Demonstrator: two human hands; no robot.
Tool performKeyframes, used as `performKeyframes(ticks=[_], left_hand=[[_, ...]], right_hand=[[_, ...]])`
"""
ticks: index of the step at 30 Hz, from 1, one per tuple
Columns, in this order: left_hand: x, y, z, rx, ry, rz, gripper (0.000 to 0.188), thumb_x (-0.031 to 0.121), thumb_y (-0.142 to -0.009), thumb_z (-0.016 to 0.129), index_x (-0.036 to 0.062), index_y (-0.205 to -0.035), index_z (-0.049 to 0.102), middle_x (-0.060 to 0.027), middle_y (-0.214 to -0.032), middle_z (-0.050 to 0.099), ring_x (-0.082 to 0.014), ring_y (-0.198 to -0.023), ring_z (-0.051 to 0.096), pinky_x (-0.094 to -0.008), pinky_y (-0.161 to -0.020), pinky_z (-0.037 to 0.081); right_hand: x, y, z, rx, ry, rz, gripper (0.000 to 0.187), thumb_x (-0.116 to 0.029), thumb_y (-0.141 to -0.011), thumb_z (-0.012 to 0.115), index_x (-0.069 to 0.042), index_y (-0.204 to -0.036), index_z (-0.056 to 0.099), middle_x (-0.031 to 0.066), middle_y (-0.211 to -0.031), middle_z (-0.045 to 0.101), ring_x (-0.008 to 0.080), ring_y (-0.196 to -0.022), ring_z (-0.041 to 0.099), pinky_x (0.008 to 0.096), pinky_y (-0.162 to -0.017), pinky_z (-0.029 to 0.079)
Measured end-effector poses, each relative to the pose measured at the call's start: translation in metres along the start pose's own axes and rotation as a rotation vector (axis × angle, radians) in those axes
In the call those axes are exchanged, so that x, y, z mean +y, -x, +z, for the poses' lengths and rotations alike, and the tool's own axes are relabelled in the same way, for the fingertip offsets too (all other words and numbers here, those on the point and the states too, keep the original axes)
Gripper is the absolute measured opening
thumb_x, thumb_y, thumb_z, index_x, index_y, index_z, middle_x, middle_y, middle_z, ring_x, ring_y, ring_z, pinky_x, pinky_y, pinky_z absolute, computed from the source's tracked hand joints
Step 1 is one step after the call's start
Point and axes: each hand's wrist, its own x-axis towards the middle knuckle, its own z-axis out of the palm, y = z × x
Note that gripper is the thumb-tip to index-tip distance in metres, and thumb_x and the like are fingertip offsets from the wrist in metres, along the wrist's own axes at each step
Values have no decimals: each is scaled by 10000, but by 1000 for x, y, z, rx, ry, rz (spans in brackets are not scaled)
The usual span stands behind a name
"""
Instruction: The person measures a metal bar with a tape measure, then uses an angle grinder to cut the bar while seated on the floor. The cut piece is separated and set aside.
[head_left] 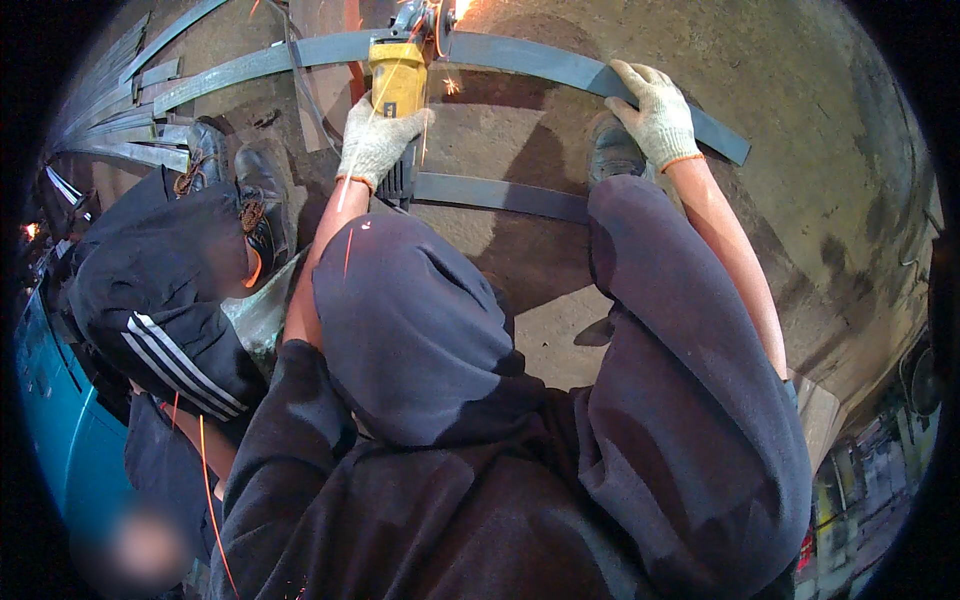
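Note:
My left hand (375,140), in a white knit glove, grips the body of a yellow angle grinder (397,78). Its disc meets a long flat steel bar (520,60) lying on the concrete floor, and orange sparks fly off at the top. My right hand (655,110), also gloved, presses down on that bar further to the right. A shoe (612,150) of mine stands just under the right hand. A second flat bar (500,195) lies closer to me. My knees in dark trousers fill the middle of the view.
Another person crouches at the left in dark striped trousers (180,360), their dark shoes (262,205) near a stack of flat steel bars (130,125). A teal object (50,400) runs along the left edge. Clutter sits at the lower right.

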Motion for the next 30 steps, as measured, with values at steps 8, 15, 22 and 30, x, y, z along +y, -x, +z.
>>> performKeyframes(ticks=[8, 15, 22, 30], left_hand=[[8, 1, 2, -2, -29, -26, 575, 270, -734, 915, -12, -1178, 683, -86, -1035, 764, -184, -908, 722, -338, -833, 569], [17, 2, -1, -16, -13, -37, 549, 246, -731, 912, 3, -1172, 693, -85, -1047, 765, -180, -914, 724, -326, -839, 570], [13, 3, 0, -11, -1, -67, 539, 236, -736, 907, 6, -1175, 695, -83, -1056, 766, -185, -926, 728, -326, -842, 572], [3, -2, 0, -8, -36, -46, 527, 270, -771, 884, -10, -1173, 691, -91, -1068, 767, -197, -931, 728, -339, -854, 568]], right_hand=[[-1, 0, -2, 2, 3, 4, 529, -282, -845, 753, -186, -1352, 634, 113, -1284, 668, 342, -1228, 598, 467, -1047, 478], [-1, 1, -2, 4, 1, 0, 524, -280, -846, 754, -186, -1348, 637, 118, -1283, 667, 347, -1228, 597, 466, -1043, 480], [2, 0, 1, 8, -12, -7, 523, -281, -852, 753, -182, -1351, 634, 116, -1287, 665, 344, -1228, 596, 463, -1041, 480], [-2, -1, -1, 0, -12, -12, 529, -278, -854, 745, -183, -1360, 626, 104, -1291, 663, 340, -1234, 591, 462, -1048, 476]])
